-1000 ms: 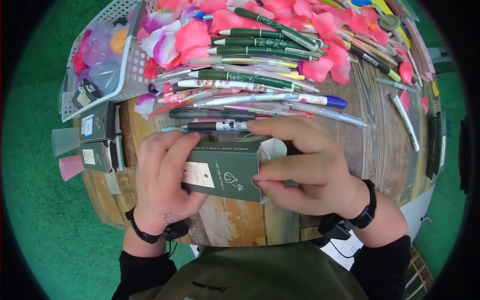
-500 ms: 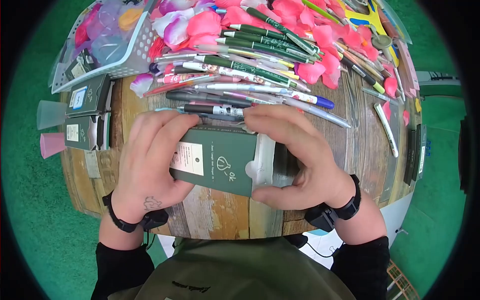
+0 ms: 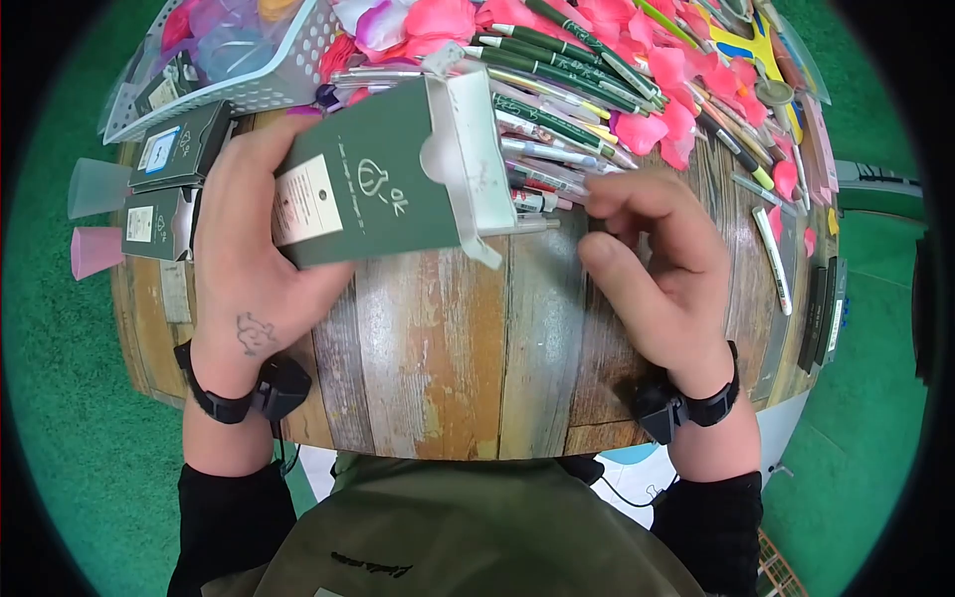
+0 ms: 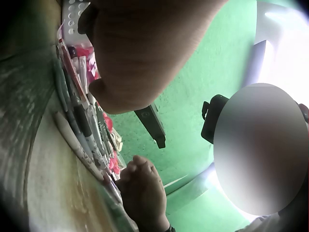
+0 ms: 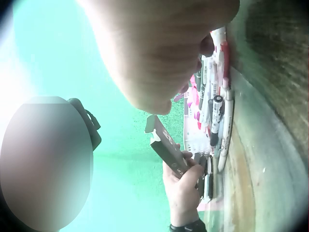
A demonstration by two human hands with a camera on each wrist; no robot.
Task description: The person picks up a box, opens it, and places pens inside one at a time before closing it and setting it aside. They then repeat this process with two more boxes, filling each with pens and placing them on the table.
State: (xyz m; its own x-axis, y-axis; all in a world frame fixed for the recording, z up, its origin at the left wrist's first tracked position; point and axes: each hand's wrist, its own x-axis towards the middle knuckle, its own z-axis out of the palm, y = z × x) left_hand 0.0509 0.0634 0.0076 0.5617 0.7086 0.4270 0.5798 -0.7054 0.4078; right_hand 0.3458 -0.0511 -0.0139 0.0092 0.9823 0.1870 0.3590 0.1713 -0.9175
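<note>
My left hand grips a dark green carton by its left end, raised over the table's left half. A bulb drawing, "OK" and a white label show on its face. The carton's right end stands open, with pale inner flaps spread. In the right wrist view the carton tilts up in the left hand's grasp. My right hand is apart from it, its fingers loosely bent and thumb spread, with nothing held. Just beyond those fingertips lie several pens, partly hidden behind the carton.
Pink petals and dark green pens cover the back of the wooden table. A white perforated basket stands back left, beside two dark boxes and translucent cups. A white marker lies right.
The left hand has lifted the carton, tilting it and moving it up and left. The right hand has let go of the open end and drawn off to the right.
</note>
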